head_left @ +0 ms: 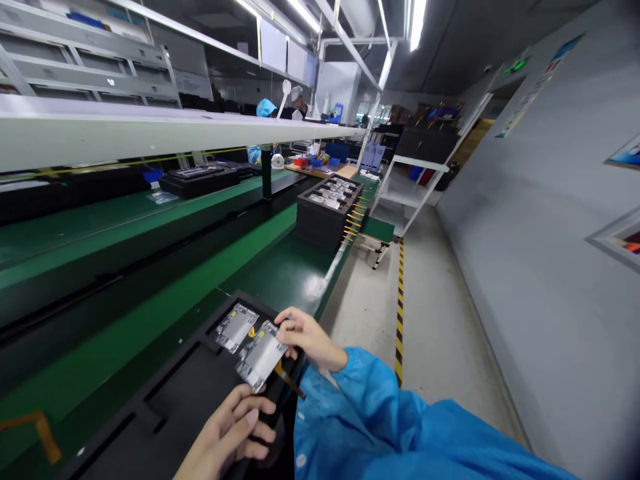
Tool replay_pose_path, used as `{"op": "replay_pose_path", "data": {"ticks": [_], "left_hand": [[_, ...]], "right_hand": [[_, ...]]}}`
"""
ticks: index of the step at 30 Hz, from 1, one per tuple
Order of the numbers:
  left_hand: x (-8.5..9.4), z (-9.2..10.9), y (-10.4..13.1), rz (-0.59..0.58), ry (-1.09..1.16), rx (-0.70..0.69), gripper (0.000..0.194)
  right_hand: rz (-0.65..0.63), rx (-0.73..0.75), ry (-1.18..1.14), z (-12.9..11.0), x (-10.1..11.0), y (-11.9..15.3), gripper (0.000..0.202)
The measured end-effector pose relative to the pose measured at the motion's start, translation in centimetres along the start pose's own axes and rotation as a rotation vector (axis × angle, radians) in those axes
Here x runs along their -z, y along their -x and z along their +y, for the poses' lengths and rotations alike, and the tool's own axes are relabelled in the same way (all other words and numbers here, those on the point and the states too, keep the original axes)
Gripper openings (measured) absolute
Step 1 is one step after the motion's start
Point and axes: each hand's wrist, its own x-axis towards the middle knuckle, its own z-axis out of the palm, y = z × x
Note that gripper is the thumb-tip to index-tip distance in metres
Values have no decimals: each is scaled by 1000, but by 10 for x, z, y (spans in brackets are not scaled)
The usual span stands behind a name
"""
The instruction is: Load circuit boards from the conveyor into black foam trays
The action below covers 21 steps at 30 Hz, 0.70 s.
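Note:
My right hand pinches the upper right edge of a circuit board with a flat silver metal plate on it. An orange flex cable trails from that board toward my body. My left hand is just below the board's lower corner, fingers apart and curved; whether a fingertip touches the corner is hard to tell. Beside the held board, a second circuit board lies in the black foam tray. A short bit of orange flex shows between the two boards.
Further along the green bench stands a stack of black foam trays with boards on top and orange cables hanging off its side. A shelf beam crosses overhead. A green-topped stool and a white rack stand by the aisle.

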Motion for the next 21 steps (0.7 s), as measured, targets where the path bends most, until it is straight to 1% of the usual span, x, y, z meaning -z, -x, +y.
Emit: {"op": "replay_pose_path", "data": {"ticks": [2, 4, 8, 10, 13, 16, 17, 18, 19, 20, 21], "left_hand": [[1, 5, 0, -42, -29, 0, 70], [-1, 12, 4, -79, -78, -4, 65], [-6, 22, 12, -171, -204, -26, 52], [-6, 23, 12, -218, -236, -24, 49], [-5, 25, 12, -256, -272, -16, 45], [-2, 37, 19, -272, -342, -57, 42], [1, 44, 21, -260, -381, -94, 41], [8, 54, 24, -222, -428, -145, 41], [18, 65, 26, -142, -485, -210, 39], [33, 78, 27, -12, -551, -283, 38], [52, 90, 29, 165, -624, -354, 36]], "right_hand": [[48, 16, 67, -4, 10, -1, 52], [73, 4, 131, -7, 18, 0, 49], [103, -23, 233, -11, 28, 5, 53], [93, -28, 271, -12, 30, 4, 53], [81, -37, 315, -15, 30, 0, 53], [67, -61, 382, -17, 26, -5, 54], [59, -72, 417, -18, 25, -6, 54], [49, -80, 464, -18, 24, -7, 54], [39, -83, 525, -18, 23, -7, 53], [32, -76, 605, -18, 22, -7, 51], [27, -55, 705, -18, 21, -7, 49]]}}
